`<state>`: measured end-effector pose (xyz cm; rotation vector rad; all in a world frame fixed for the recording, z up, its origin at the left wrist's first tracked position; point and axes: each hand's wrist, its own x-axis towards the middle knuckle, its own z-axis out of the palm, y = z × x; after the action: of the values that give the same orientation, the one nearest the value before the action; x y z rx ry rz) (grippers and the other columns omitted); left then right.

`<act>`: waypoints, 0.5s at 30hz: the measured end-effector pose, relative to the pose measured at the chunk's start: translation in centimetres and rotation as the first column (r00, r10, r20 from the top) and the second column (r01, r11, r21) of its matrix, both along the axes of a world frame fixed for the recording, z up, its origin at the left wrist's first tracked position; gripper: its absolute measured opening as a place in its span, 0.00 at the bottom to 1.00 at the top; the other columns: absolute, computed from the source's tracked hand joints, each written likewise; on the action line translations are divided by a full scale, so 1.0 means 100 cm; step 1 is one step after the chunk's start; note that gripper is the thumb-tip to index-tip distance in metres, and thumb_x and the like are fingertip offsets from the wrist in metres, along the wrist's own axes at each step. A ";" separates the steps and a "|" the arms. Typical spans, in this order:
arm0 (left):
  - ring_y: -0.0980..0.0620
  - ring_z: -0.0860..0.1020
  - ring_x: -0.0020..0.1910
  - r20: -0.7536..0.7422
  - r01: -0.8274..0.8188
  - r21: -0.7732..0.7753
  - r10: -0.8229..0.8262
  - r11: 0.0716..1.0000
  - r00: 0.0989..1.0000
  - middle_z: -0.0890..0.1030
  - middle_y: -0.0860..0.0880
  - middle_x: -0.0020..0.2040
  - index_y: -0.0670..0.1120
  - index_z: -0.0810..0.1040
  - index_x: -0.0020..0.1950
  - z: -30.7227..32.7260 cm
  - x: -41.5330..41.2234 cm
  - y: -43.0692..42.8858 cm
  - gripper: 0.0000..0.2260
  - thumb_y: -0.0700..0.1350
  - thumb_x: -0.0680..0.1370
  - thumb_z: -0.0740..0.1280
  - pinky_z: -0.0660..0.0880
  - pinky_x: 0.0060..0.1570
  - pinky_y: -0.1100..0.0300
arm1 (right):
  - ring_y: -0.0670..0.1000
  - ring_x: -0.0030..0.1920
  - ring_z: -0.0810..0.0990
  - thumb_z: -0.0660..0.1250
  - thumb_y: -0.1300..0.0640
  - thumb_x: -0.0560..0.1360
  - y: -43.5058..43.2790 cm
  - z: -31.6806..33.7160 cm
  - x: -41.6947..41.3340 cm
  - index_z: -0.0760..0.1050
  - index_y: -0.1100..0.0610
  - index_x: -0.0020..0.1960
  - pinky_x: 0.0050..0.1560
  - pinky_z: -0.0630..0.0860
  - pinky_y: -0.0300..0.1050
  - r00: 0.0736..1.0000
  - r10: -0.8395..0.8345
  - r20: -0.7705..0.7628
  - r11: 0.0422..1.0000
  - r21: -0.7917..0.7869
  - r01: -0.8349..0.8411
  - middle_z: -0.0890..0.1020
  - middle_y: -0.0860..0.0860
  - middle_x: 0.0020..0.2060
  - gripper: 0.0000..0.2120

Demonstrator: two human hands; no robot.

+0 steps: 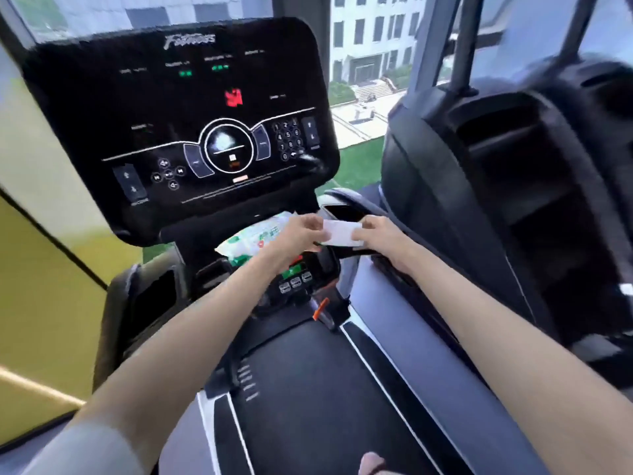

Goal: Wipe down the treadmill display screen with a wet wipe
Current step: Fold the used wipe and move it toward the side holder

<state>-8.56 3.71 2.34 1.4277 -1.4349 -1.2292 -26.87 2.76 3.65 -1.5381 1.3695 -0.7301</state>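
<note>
While both hands pinch a wet wipe (340, 232), its pack (255, 238) lies below the display screen (178, 108).

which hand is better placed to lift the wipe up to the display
Left, probably. Both hands pinch the wipe, but the left hand sits directly below the display screen; the right hand is off its right edge.

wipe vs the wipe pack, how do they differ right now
The wipe is plain white, small and folded, held up between the left hand and right hand. The pack is bigger, white with green print, and lies on the ledge under the screen, untouched by either hand. Both sit below the screen.
</note>
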 end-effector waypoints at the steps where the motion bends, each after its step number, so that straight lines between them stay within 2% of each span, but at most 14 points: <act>1: 0.56 0.73 0.34 -0.022 0.044 0.017 -0.044 0.999 0.999 0.72 0.48 0.36 0.42 0.73 0.45 -0.002 -0.020 -0.001 0.06 0.33 0.73 0.68 0.73 0.34 0.64 | 0.49 0.36 0.71 0.67 0.59 0.70 0.007 -0.004 -0.020 0.69 0.52 0.33 0.38 0.66 0.42 0.998 -0.053 0.028 0.998 0.044 0.052 0.71 0.48 0.32 0.10; 4: 0.54 0.73 0.33 -0.036 0.172 0.067 -0.170 0.983 0.985 0.73 0.47 0.35 0.43 0.72 0.40 -0.012 -0.074 0.001 0.08 0.33 0.72 0.68 0.71 0.30 0.64 | 0.50 0.46 0.73 0.67 0.56 0.71 0.034 -0.021 -0.084 0.74 0.51 0.42 0.51 0.69 0.48 0.976 -0.206 0.068 0.967 0.167 0.192 0.76 0.50 0.40 0.02; 6: 0.54 0.72 0.31 -0.026 0.248 0.105 -0.246 0.963 0.969 0.74 0.49 0.32 0.46 0.70 0.35 -0.020 -0.112 0.004 0.13 0.31 0.73 0.67 0.70 0.30 0.65 | 0.50 0.51 0.74 0.67 0.54 0.72 0.058 -0.034 -0.125 0.75 0.51 0.46 0.56 0.69 0.49 0.954 -0.291 0.068 0.935 0.234 0.268 0.77 0.50 0.46 0.03; 9: 0.52 0.71 0.33 -0.033 0.352 0.164 -0.352 0.922 0.936 0.72 0.49 0.34 0.48 0.71 0.34 -0.030 -0.178 0.018 0.13 0.31 0.72 0.67 0.70 0.32 0.61 | 0.50 0.53 0.74 0.66 0.56 0.73 0.106 -0.050 -0.184 0.76 0.53 0.47 0.59 0.69 0.50 0.904 -0.422 0.071 0.877 0.286 0.387 0.78 0.49 0.46 0.03; 12: 0.54 0.71 0.31 -0.043 0.474 0.221 -0.477 0.853 0.878 0.70 0.50 0.33 0.47 0.71 0.35 -0.038 -0.254 0.048 0.13 0.31 0.73 0.67 0.70 0.26 0.66 | 0.50 0.55 0.75 0.66 0.57 0.73 0.160 -0.065 -0.244 0.76 0.54 0.48 0.61 0.70 0.51 0.817 -0.569 0.096 0.795 0.317 0.517 0.78 0.48 0.46 0.04; 13: 0.55 0.71 0.30 -0.053 0.515 0.234 -0.518 0.825 0.854 0.70 0.50 0.32 0.47 0.71 0.35 -0.041 -0.281 0.060 0.13 0.31 0.73 0.67 0.70 0.25 0.68 | 0.50 0.56 0.75 0.67 0.57 0.73 0.180 -0.069 -0.264 0.76 0.54 0.50 0.61 0.70 0.51 0.782 -0.615 0.106 0.763 0.332 0.555 0.79 0.49 0.48 0.06; 15: 0.54 0.73 0.33 -0.071 0.593 0.265 -0.598 0.761 0.799 0.73 0.50 0.33 0.47 0.71 0.34 -0.049 -0.336 0.089 0.13 0.32 0.73 0.66 0.72 0.28 0.66 | 0.49 0.55 0.75 0.67 0.56 0.73 0.222 -0.080 -0.307 0.73 0.53 0.55 0.60 0.71 0.50 0.711 -0.694 0.112 0.692 0.375 0.617 0.78 0.50 0.51 0.11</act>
<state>-42.13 12.66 -2.60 1.1760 -1.8728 -1.8800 -57.53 24.97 -4.36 -0.6359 1.7608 -1.0387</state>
